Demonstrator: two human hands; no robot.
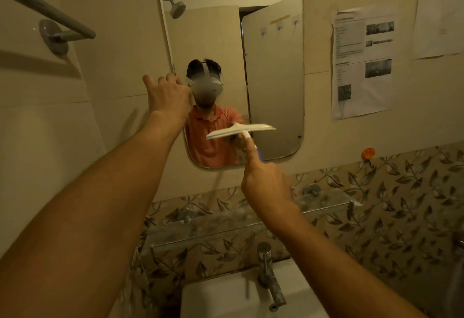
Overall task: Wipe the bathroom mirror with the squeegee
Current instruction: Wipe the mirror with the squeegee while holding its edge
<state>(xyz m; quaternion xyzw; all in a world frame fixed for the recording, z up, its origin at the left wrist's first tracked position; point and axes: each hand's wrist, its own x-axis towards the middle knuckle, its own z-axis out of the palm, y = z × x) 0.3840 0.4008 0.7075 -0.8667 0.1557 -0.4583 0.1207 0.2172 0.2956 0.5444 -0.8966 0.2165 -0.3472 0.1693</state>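
Both arms reach up and forward. The left hand [168, 96] is at the mirror's [273, 79] edge, at 9 o'clock. Its fingers are bent round that edge and hold it, and the thumb sticks out to the side. The fingertips are hidden behind the hand. The right hand [266, 182] is lower, near 6 o'clock on the mirror. It grips the squeegee [241, 130], with the fingers closed round the handle and one finger [251, 152] lying straight along it. The hand hides most of the blue and white handle. The squeegee's white blade lies across the low part of the mirror, tilted, with its left end lower. It looks to be on the glass, but it is blurry. The papers [361, 66] on the wall at 3 o'clock are too fuzzy to read. At 6 o'clock the tap [270, 275] stands on the sink [213, 300], which is cut off at the bottom.
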